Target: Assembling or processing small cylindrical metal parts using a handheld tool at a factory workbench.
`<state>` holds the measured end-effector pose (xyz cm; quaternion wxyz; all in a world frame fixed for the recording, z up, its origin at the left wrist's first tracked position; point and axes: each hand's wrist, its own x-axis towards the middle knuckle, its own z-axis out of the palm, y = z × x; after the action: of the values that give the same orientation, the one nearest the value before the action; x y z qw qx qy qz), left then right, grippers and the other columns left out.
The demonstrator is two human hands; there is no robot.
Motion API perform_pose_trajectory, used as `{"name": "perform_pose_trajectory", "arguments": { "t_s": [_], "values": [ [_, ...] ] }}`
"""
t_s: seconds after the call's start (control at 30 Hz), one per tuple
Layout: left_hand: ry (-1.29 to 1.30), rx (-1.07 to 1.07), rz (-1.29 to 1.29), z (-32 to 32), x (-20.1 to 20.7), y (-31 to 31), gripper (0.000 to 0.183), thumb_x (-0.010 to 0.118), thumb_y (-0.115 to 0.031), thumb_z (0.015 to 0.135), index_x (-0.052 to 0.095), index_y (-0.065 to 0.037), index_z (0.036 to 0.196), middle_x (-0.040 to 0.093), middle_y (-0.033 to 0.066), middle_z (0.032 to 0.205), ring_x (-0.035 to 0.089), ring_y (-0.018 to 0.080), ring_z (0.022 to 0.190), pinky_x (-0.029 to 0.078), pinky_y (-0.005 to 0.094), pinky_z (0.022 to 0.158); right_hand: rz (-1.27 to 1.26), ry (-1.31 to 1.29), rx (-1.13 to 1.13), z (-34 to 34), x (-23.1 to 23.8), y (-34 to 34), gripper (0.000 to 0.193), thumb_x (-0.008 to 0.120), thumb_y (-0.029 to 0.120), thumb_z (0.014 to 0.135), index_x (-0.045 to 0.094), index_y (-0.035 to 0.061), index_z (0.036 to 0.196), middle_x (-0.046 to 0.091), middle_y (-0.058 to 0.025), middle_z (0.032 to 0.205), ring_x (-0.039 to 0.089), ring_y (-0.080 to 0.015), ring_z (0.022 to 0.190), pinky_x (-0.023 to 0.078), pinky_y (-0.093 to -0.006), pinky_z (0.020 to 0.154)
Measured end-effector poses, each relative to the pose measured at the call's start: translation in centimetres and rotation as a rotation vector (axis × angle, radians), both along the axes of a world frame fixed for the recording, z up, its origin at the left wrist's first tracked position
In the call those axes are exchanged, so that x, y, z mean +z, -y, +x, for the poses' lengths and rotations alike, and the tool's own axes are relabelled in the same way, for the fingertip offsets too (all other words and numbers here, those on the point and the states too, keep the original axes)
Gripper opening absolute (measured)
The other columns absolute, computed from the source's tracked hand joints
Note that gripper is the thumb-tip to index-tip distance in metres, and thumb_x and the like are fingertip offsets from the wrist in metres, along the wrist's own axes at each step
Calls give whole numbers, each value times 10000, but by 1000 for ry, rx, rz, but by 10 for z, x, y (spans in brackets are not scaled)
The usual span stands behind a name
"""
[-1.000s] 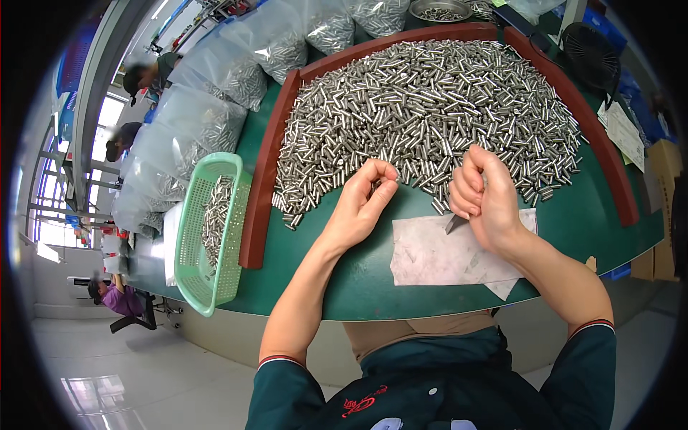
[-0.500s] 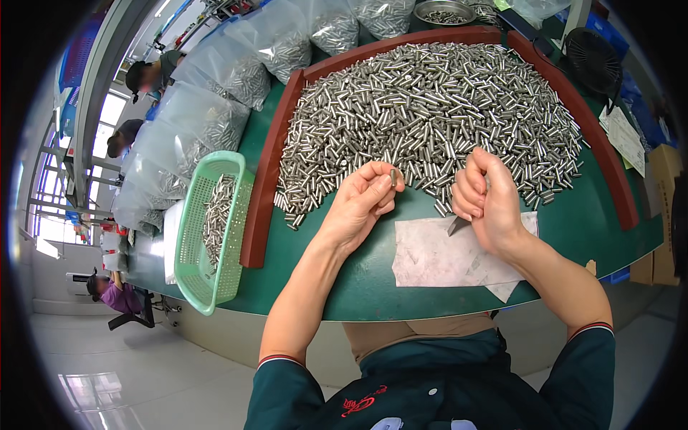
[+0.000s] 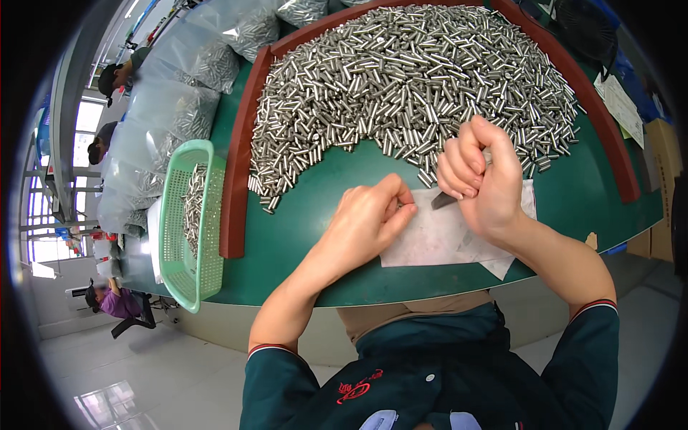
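Note:
My left hand (image 3: 369, 223) is over the left edge of a white cloth (image 3: 459, 240), palm turned down. Its thumb and forefinger are pinched together; the small metal pin seen between them earlier is now almost wholly hidden. My right hand (image 3: 484, 179) is curled in a loose fist above the cloth, to the right of the left one. From beneath its fingers sticks out the angled tip of a flat, dark grey metal blade (image 3: 444, 201), pointing toward the left hand. Just beyond both hands spreads a large heap of short, shiny metal pins (image 3: 423, 79) on the green tabletop (image 3: 337, 183).
Dark red rails (image 3: 240, 158) border the heap. A light green basket (image 3: 208, 276) with pins stands left, beside clear bags (image 3: 190, 115) of pins. Paper sheets (image 3: 620, 107), a black fan (image 3: 584, 29) and a cardboard box (image 3: 663, 193) are on the right. Other people sit far left.
My left hand has turned palm down and come closer to the blade tip, over the cloth. My right hand keeps its grip. The whole view has shifted, with the heap higher in it.

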<state>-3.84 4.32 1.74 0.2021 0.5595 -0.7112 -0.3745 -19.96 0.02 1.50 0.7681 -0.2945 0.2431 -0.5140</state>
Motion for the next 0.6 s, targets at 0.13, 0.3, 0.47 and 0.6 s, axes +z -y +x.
{"name": "perform_pose_trajectory", "arguments": {
  "t_s": [0.13,0.3,0.47,0.6],
  "values": [
    [148,6,-130,0,-6,-2,144,642,-94,717,525,-11,723,318,33,442,322,144,390,282,295,403,-96,49,43,5,-6,-5,402,285,258,892,273,131,510,239,24,404,181,-82,359,194,-231,374],
    [161,-2,-111,0,-2,-3,146,647,-82,708,522,-8,712,300,24,444,316,134,393,278,293,401,-120,62,64,10,-14,-5,411,274,265,897,272,128,510,245,23,414,179,-82,378,188,-234,385],
    [119,2,-110,1,-5,-3,134,641,-62,713,521,-2,703,342,28,449,323,126,400,286,284,403,-115,60,79,14,-16,-5,405,280,279,895,270,131,518,246,27,419,181,-82,382,184,-235,389],
    [109,16,-97,1,-5,-3,140,646,-54,713,520,2,688,372,27,454,330,117,407,293,277,404,-82,138,56,17,-18,-6,385,341,225,876,281,102,516,259,20,435,206,-70,380,183,-231,377]
  ]
}}
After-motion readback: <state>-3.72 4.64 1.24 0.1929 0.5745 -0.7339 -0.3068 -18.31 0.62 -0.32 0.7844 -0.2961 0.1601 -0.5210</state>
